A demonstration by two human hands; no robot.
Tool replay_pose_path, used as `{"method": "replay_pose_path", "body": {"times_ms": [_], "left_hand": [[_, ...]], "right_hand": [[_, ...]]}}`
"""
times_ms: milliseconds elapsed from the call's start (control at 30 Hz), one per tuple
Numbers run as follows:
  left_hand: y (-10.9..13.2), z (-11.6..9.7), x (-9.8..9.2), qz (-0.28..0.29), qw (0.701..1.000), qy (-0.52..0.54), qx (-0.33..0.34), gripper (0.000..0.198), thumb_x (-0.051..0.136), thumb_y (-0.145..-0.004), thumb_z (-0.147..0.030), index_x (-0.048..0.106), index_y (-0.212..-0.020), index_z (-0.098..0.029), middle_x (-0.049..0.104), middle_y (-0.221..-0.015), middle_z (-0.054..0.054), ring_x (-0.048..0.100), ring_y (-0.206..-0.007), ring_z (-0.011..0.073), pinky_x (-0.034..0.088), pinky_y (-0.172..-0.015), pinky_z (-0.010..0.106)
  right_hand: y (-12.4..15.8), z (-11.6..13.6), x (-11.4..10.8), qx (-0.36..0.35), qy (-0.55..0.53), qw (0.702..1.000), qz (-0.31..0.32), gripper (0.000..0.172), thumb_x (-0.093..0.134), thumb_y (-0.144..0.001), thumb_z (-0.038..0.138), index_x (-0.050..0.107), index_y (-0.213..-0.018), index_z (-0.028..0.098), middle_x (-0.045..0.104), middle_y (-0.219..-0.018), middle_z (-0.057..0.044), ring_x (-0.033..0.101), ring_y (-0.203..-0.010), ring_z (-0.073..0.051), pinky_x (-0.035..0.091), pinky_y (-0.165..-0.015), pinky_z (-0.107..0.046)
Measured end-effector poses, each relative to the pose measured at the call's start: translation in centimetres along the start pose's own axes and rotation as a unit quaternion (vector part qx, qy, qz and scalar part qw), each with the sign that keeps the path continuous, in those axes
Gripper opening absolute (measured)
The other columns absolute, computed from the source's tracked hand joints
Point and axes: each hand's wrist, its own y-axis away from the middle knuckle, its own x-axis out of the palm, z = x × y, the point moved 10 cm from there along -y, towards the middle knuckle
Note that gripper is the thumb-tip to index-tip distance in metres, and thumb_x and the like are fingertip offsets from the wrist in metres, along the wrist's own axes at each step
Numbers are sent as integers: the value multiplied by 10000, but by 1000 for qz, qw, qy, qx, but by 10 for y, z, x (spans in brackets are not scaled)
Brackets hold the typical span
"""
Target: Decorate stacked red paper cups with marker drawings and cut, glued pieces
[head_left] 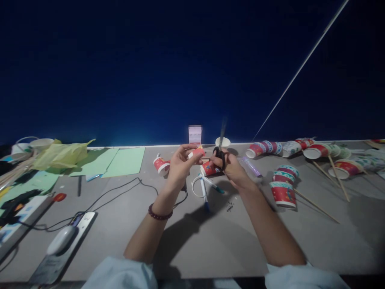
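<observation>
My left hand pinches a small red, white and yellow piece of paper cup above the table's far middle. Close beside it, my right hand is closed around the black handles of a pair of scissors. Their blades point up and look blurred. A red patterned paper cup lies behind and below the hands, and another red cup is tipped near my left wrist. Two pens and a white ring lie on the table beneath.
Several linked paper cups, some with wooden sticks, lie at right, including a stack. A phone stands against the wall. Green paper, a yellow plastic bag, a power strip, cables and another phone occupy the left.
</observation>
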Motion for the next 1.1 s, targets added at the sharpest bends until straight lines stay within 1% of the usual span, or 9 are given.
{"method": "replay_pose_path", "body": {"times_ms": [100,233,333,433,533,633,900,1000,1100], "left_hand": [[0,-13,-10,-31,999,6,29,304,785,-653,-253,591,-872,-173,646,-747,-20,626,-574,81,544,-604,232],[4,-30,-20,-58,997,-1,56,204,743,-706,-261,594,-818,-178,642,-752,-14,628,-611,82,563,-665,255],[5,-37,-23,-64,996,-2,70,163,719,-736,-273,606,-811,-182,644,-742,-6,637,-633,88,555,-634,230],[5,-40,-24,-64,994,2,86,161,725,-733,-269,603,-796,-184,640,-720,-10,638,-616,87,551,-605,217],[6,-39,-21,-55,994,11,90,167,725,-740,-264,590,-804,-188,633,-708,-17,631,-603,85,568,-631,237],[7,-39,-19,-49,994,10,95,186,731,-736,-260,579,-816,-189,629,-719,-18,626,-590,86,581,-641,261],[9,-45,-17,-48,993,-2,108,195,730,-738,-249,564,-821,-191,636,-740,-11,627,-577,82,571,-601,234],[11,-47,-16,-50,993,-13,111,189,728,-741,-244,564,-819,-190,637,-734,-9,631,-572,82,560,-576,216],[12,-46,-13,-44,992,-25,114,180,720,-752,-242,566,-828,-188,639,-732,-10,636,-585,82,561,-596,213]], "right_hand": [[4,-1,5,37,58,995,66,380,810,-573,373,491,-699,208,531,-563,67,493,-509,-90,435,-535,-249],[9,6,-10,31,143,984,99,312,774,-639,377,536,-734,201,538,-556,55,495,-517,-97,413,-510,-237],[13,5,-15,40,196,969,144,302,733,-693,411,532,-752,193,539,-551,49,496,-501,-97,380,-480,-225],[19,4,-12,59,221,957,178,331,733,-691,430,510,-731,188,545,-588,50,496,-513,-87,375,-493,-219],[21,9,-6,56,238,951,189,343,729,-694,432,489,-704,186,550,-613,47,491,-533,-82,375,-522,-224],[22,10,-3,54,243,948,199,359,725,-694,434,466,-679,186,529,-600,51,467,-515,-71,355,-509,-220],[20,2,-14,69,261,944,192,389,749,-674,438,452,-709,188,434,-508,87,376,-458,-55,246,-450,-199],[20,2,-11,68,260,942,202,385,737,-689,435,441,-691,189,428,-510,88,371,-454,-51,250,-458,-204],[20,4,-7,54,248,945,208,379,730,-700,425,433,-683,191,452,-540,82,384,-463,-49,285,-479,-212]]}}
